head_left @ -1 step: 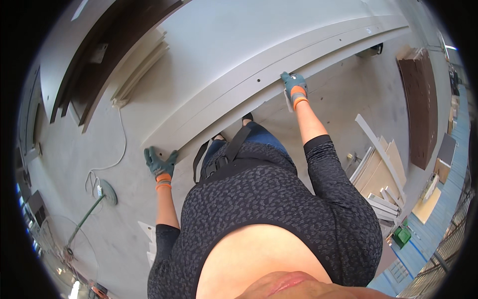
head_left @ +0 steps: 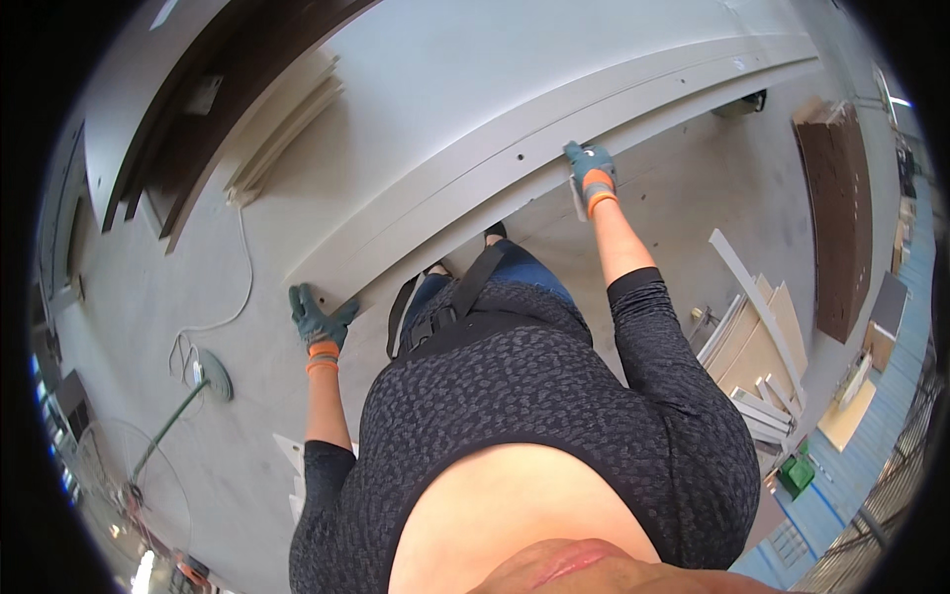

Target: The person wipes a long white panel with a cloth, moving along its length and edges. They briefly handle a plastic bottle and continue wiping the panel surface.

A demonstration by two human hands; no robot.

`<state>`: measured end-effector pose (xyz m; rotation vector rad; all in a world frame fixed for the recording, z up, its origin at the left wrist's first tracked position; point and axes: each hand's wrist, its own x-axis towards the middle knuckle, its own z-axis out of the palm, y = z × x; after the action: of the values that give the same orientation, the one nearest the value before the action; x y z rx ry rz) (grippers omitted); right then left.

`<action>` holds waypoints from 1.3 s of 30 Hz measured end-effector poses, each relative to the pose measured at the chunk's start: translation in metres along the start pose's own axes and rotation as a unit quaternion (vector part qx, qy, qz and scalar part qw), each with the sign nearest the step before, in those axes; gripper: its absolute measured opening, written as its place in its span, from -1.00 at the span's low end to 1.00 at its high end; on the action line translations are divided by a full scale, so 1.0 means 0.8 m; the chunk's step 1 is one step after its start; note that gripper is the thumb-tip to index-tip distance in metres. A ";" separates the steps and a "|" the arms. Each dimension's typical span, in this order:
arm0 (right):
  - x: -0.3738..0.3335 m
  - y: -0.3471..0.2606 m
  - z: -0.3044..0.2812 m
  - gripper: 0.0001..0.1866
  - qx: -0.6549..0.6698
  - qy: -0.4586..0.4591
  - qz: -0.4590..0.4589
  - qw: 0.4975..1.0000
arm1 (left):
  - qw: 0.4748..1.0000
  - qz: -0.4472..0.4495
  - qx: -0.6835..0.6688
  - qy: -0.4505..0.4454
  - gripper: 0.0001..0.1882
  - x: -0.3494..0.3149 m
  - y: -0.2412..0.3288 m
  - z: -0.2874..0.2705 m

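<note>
A long pale grey board (head_left: 445,178) with small dark holes stretches across in front of me, from near left to far right. My left hand (head_left: 322,322), in a dark green glove with an orange cuff, rests at its near left end, thumb and fingers spread. My right hand (head_left: 591,170), gloved alike, is closed at the board's near edge, right of the middle. A whitish, cloth-like piece (head_left: 578,204) hangs beneath its palm; most of it is hidden by the hand.
Brown and pale panels (head_left: 277,109) stand at the far left. A green round-based stand (head_left: 216,376) and a cable (head_left: 242,287) are on the left. To the right are a brown stack of panels (head_left: 836,218), loose offcuts (head_left: 762,337) and a green container (head_left: 795,475).
The view has shifted slightly, so the board and panels appear a little lower. Both hands keep their places on the board.
</note>
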<state>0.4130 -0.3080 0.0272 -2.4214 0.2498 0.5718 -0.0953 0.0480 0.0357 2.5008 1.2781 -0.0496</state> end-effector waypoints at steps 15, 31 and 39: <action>0.025 -0.016 0.004 -0.39 -0.022 -0.035 0.002 0.999 | 0.958 -0.230 -0.165 0.044 -0.09 0.053 -0.035 -0.011; 0.068 0.018 0.010 -0.47 -0.051 -0.027 -0.052 0.997 | 0.932 -0.304 -0.177 -0.091 -0.17 0.086 -0.052 0.018; 0.082 0.039 0.023 -0.59 -0.277 -0.099 -0.299 0.908 | 0.852 -0.356 -0.382 0.018 -0.51 0.032 -0.091 0.038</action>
<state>0.4556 -0.3236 -0.0328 -2.7353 -0.8235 0.6489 -0.1346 0.0983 -0.0172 1.2926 1.7331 0.2787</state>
